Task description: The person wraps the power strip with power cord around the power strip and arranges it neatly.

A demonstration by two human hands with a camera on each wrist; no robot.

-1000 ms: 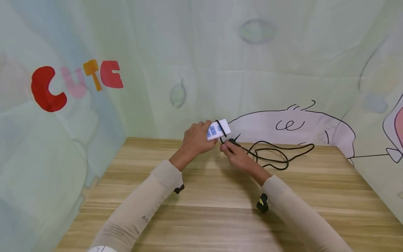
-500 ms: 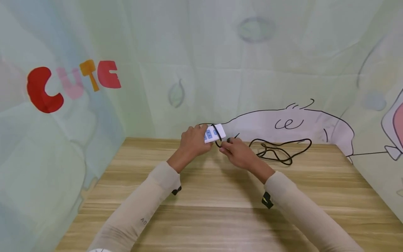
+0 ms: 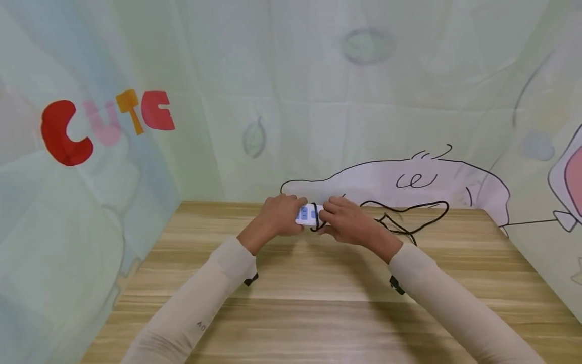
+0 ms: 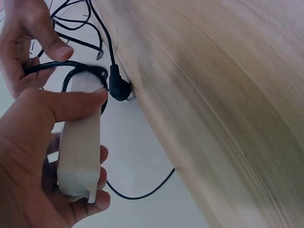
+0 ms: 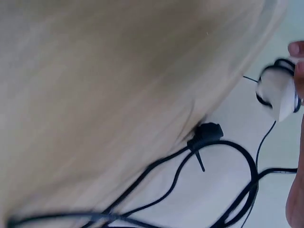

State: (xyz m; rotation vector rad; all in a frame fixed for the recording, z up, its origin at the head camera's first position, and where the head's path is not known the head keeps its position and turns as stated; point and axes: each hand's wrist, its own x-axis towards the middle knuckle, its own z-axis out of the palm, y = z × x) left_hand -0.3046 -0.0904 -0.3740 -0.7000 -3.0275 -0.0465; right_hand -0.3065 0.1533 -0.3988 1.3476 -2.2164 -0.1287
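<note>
Apparently, the step in hand is winding the black cord [image 3: 316,216] round the white power strip [image 3: 308,217], since a turn already crosses its face. The strip sits between both hands, near the far edge of the table [image 3: 291,323]. The left hand [image 3: 281,215] grips its body, and the right hand [image 3: 349,221] pinches the cord by its other end; whether those fingers also touch the strip is hard to tell. I'd judge the next move calls for a steady left grip and another snug pass, minding the dangling plug [image 4: 118,87].
</note>
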